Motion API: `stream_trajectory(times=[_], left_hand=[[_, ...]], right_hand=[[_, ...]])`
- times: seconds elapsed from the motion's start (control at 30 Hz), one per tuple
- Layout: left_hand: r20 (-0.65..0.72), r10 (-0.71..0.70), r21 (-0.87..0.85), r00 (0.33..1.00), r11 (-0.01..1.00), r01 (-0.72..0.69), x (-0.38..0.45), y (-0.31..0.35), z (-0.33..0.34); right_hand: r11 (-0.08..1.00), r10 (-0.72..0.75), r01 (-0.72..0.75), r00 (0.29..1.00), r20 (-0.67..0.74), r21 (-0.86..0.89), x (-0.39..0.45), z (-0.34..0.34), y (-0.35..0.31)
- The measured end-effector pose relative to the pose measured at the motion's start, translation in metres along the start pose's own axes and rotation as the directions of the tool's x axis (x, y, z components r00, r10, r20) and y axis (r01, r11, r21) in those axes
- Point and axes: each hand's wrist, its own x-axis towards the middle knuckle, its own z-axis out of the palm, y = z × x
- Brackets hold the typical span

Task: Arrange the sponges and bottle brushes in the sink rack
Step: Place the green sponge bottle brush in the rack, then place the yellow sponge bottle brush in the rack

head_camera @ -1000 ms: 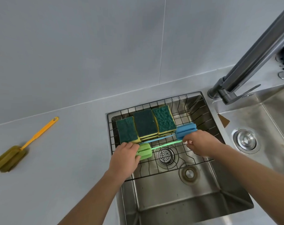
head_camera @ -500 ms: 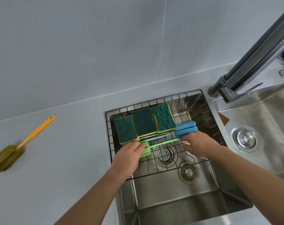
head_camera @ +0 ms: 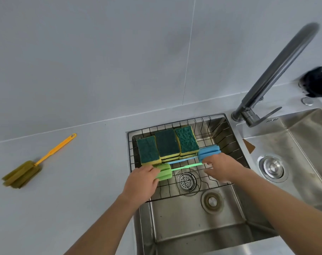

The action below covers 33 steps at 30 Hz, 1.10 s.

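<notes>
A wire sink rack (head_camera: 219,126) spans the back half of the left sink. Three green-topped yellow sponge stacks (head_camera: 166,144) lie side by side at its back left. In front of them lies a blue bottle brush (head_camera: 208,152), head to the right. A green bottle brush (head_camera: 164,173) lies just in front of it, head to the left. My left hand (head_camera: 141,184) grips the green foam head. My right hand (head_camera: 222,167) holds the green handle's right end, next to the blue head. A yellow-handled olive brush (head_camera: 27,171) lies on the counter at far left.
A tall steel faucet (head_camera: 274,74) rises at the right of the rack. A second sink basin (head_camera: 292,153) with a drain lies further right. A dark object (head_camera: 316,81) sits at the right edge. The grey counter (head_camera: 73,199) stretches left of the sink.
Both hands have eased the green brush slightly back towards the blue brush and sponges. The view has shifted a little; the sponges and the olive brush stay put.
</notes>
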Motion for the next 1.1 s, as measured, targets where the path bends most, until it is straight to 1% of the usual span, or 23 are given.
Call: stream_trajectory(times=[0.1,0.23,0.37,0.53,0.67,0.8,0.93,1.1], left_hand=[[0.069,-0.097,-0.115,0.993,0.988,0.104,-0.012,-0.005,-0.016],[0.157,-0.164,-0.203,0.974,0.960,0.194,-0.029,-0.021,-0.035],[0.186,-0.250,-0.282,0.950,0.913,0.295,-0.048,-0.051,-0.046],[0.188,-0.358,-0.283,0.914,0.872,0.400,-0.083,-0.098,-0.056],[0.209,-0.430,-0.271,0.878,0.838,0.474,-0.119,-0.136,-0.064],[0.216,-0.478,-0.262,0.851,0.811,0.522,-0.157,-0.176,-0.072],[0.205,-0.523,-0.261,0.827,0.785,0.561,-0.194,-0.214,-0.079],[0.192,-0.550,-0.270,0.813,0.767,0.582,-0.226,-0.251,-0.089]], right_hand=[[0.999,-0.005,0.006,1.000,0.012,-0.051,-0.011,-0.008,-0.013],[0.993,0.006,-0.002,0.999,0.034,-0.118,-0.021,-0.016,-0.031],[0.987,-0.002,0.004,1.000,0.016,-0.162,-0.029,-0.022,-0.053],[0.968,-0.039,0.032,0.999,-0.020,-0.247,-0.032,-0.030,-0.095],[0.966,-0.069,0.059,0.997,-0.030,-0.253,-0.031,-0.033,-0.132],[0.959,-0.085,0.074,0.996,-0.030,-0.274,-0.027,-0.031,-0.172],[0.953,-0.072,0.067,0.997,-0.006,-0.294,-0.023,-0.026,-0.219],[0.954,-0.089,0.075,0.995,-0.037,-0.291,-0.016,-0.020,-0.271]])
